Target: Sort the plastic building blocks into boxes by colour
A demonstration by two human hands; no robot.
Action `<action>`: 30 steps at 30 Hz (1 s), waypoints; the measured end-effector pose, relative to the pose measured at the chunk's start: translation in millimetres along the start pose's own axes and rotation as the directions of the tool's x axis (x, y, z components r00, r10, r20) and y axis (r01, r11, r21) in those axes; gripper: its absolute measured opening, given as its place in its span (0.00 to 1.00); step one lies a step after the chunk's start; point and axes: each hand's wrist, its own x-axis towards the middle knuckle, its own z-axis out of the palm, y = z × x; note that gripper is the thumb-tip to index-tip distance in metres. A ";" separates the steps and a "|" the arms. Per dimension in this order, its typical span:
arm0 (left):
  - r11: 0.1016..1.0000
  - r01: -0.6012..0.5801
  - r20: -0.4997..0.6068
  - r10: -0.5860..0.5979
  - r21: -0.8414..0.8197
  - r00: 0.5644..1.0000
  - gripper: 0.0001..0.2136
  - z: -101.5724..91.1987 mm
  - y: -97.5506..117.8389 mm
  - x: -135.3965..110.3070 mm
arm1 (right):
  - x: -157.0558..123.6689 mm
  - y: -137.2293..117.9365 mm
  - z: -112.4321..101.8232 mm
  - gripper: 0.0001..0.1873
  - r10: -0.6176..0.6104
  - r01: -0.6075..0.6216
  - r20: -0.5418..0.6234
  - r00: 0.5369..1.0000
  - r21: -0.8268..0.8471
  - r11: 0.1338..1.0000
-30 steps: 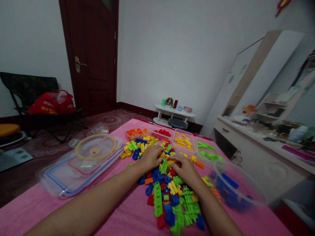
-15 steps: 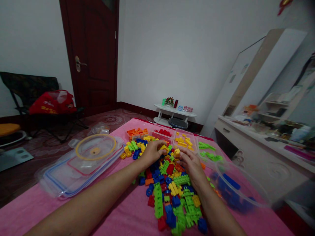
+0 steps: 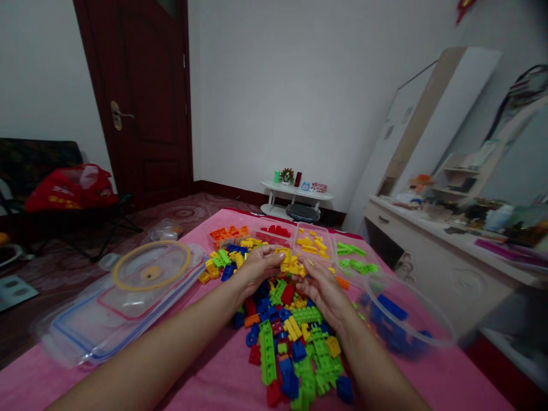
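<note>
Both hands meet above a mixed pile of toy building blocks (image 3: 293,328) in green, blue, red, yellow and orange. My left hand (image 3: 262,267) is closed, thumb and fingers pinching yellow building blocks (image 3: 283,255). Close on its right, my right hand (image 3: 319,283) curls its fingers round yellow building blocks (image 3: 295,268) at the same spot. The yellow pieces lie against each other between the two hands; whether they are joined I cannot tell. Part of the pile is hidden under the hands.
Beyond the pile stand clear boxes of orange blocks (image 3: 230,234), red blocks (image 3: 275,230), yellow blocks (image 3: 312,244) and green blocks (image 3: 355,265). A round clear tub (image 3: 432,342) with blue blocks stands right. Stacked clear lids (image 3: 128,308) lie left on the pink cloth (image 3: 205,371).
The hands have come closer together, and the yellow blocks that were apart between them now touch. My view has turned slightly to the right.
</note>
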 end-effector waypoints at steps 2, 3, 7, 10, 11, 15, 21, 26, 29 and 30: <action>1.000 -0.005 0.017 0.005 0.007 1.000 0.19 2.4 0.2 -1.9 | -0.6 -0.1 0.1 0.18 0.011 -0.011 0.004 1.000 -0.011 1.000; 1.000 -0.009 0.024 0.009 0.013 1.000 0.19 3.9 0.7 -3.1 | -0.9 -0.2 -0.2 0.19 0.014 -0.014 -0.005 1.000 -0.027 1.000; 0.997 -0.019 0.058 0.014 0.076 0.998 0.20 9.0 2.7 -7.2 | -2.3 -1.6 -2.2 0.23 0.025 -0.031 -0.046 0.999 -0.120 0.992; 0.988 -0.054 0.107 0.038 0.144 0.993 0.21 10.3 2.1 -8.1 | -1.8 -2.2 -3.7 0.25 0.034 -0.039 -0.029 0.999 -0.169 0.985; 0.985 -0.071 0.122 0.053 0.156 0.991 0.21 10.4 1.8 -8.1 | -1.1 -2.1 -4.2 0.25 0.030 -0.034 -0.025 0.999 -0.184 0.982; 0.976 -0.129 0.114 0.110 0.173 0.987 0.20 10.8 1.9 -8.6 | 2.4 -0.2 -6.3 0.21 -0.008 -0.003 -0.054 0.998 -0.195 0.981; 0.950 -0.193 0.046 0.188 0.244 0.981 0.21 13.9 5.1 -8.7 | 4.2 2.0 -8.2 0.18 -0.025 0.005 -0.102 0.994 -0.185 0.983; 0.941 -0.193 0.039 0.190 0.278 0.981 0.20 14.3 4.2 -7.0 | 5.1 -0.3 -9.3 0.17 -0.075 0.047 -0.148 0.986 -0.182 0.982; 0.929 -0.205 0.053 0.199 0.309 0.979 0.18 13.0 1.6 -6.3 | 5.8 -1.6 -10.4 0.18 -0.076 0.050 -0.177 0.981 -0.149 0.988; 0.924 -0.211 0.060 0.202 0.318 0.977 0.18 12.6 0.6 -6.0 | 5.9 -1.9 -10.6 0.18 -0.074 0.049 -0.176 0.982 -0.141 0.989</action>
